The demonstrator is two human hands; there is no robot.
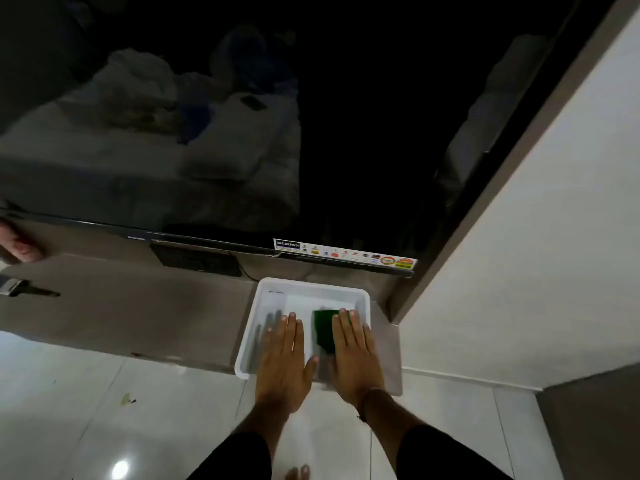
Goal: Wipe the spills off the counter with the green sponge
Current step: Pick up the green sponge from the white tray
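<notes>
A white plastic tray (360, 296) sits at the right end of a low grey-brown counter (121, 313). Inside it lies the green sponge (324, 329), dark green and blurred. My right hand (353, 355) reaches into the tray with flat fingers resting on the sponge's right side; I cannot tell whether it grips it. My left hand (284, 362) hovers flat over the tray's left half, fingers apart, holding nothing. Both palms hide the tray's near rim. No spill is clearly visible on the counter.
A large dark TV screen (242, 133) with a sticker strip (346, 254) stands at the back of the counter. A white wall (536, 254) closes the right side. A small dark tool (24, 289) lies at far left. Glossy white floor tiles (104, 410) are below.
</notes>
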